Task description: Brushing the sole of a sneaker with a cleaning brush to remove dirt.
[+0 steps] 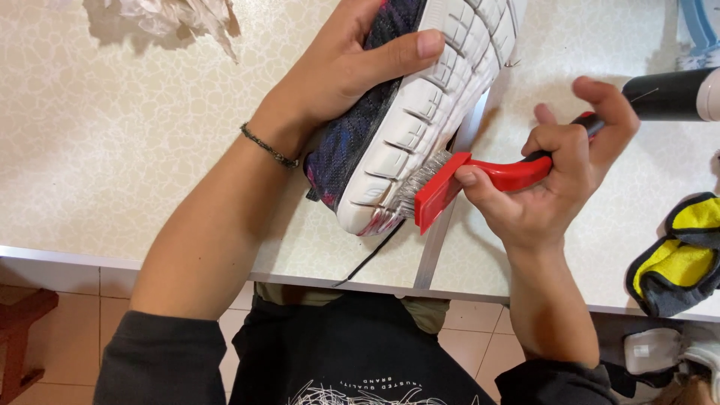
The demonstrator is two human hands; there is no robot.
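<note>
My left hand (341,71) grips a dark knit sneaker (409,105) with purple and pink flecks, tilted so its white grooved sole faces right. My right hand (559,176) holds a red-handled wire brush (465,180). The brush's metal bristles press against the white sole near the end closest to me. A thin bracelet sits on my left wrist. A black lace (371,259) hangs from the shoe over the table's front edge.
The work lies on a pale crackle-patterned table (112,150). Crumpled white paper (180,19) is at the far left. A black cylinder with a white end (671,94) lies at right. A yellow and grey cloth (679,259) sits on the right front edge.
</note>
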